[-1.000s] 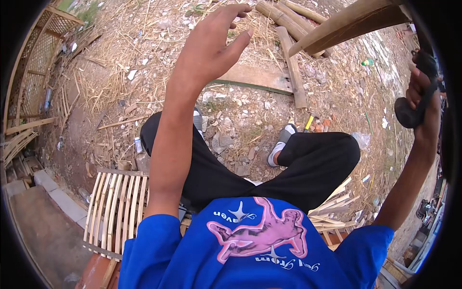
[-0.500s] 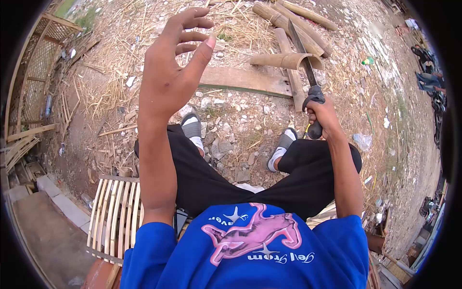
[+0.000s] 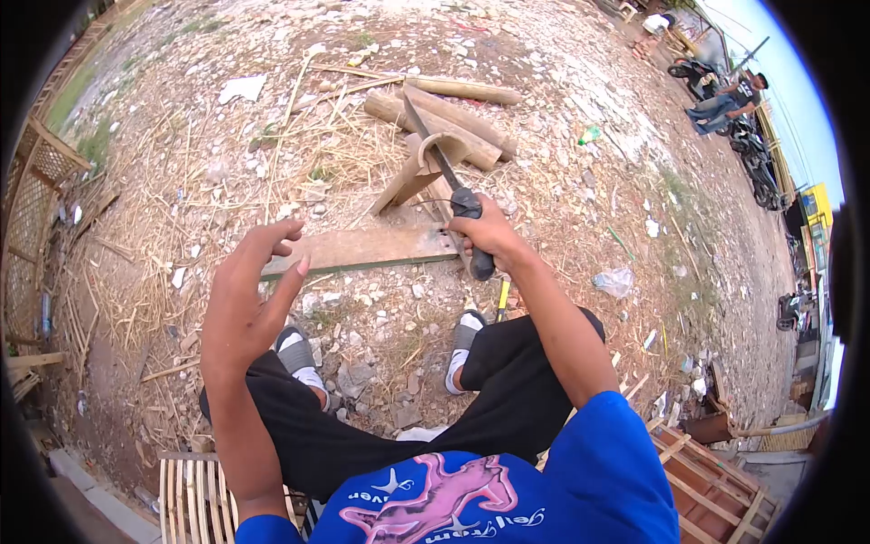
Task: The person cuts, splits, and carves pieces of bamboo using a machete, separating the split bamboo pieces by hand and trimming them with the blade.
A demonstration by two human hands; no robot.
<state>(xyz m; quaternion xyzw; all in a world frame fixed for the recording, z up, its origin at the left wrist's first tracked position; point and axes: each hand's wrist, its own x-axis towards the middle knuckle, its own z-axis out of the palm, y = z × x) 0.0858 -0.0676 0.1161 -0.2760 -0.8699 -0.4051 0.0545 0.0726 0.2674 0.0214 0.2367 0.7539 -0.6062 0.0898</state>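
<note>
My right hand [image 3: 494, 234] is closed around the black-wrapped handle of a machete [image 3: 442, 165], whose long dark blade points forward and up. The blade lies against the curved end of a split bamboo piece [image 3: 399, 188]; whether it is wedged in, I cannot tell. That bamboo piece slants down toward a flat wooden board [image 3: 362, 247] on the ground. My left hand [image 3: 246, 299] hangs in the air at the left, fingers apart and slightly bent, holding nothing. The near end of the board is partly behind its fingertips.
Several bamboo poles [image 3: 453, 122] lie beyond the machete among straw and rubble. A yellow-handled tool [image 3: 503, 297] is by my right foot. Slatted bamboo [image 3: 195, 494] is at lower left, and a wooden frame [image 3: 711, 490] at lower right. Farther off, a person [image 3: 732, 100] sits near parked motorcycles.
My view has tilted up and turned right. The split bamboo has swung from lying crosswise to slanting down toward the left, with the machete still at its end. My left hand stays open.
</note>
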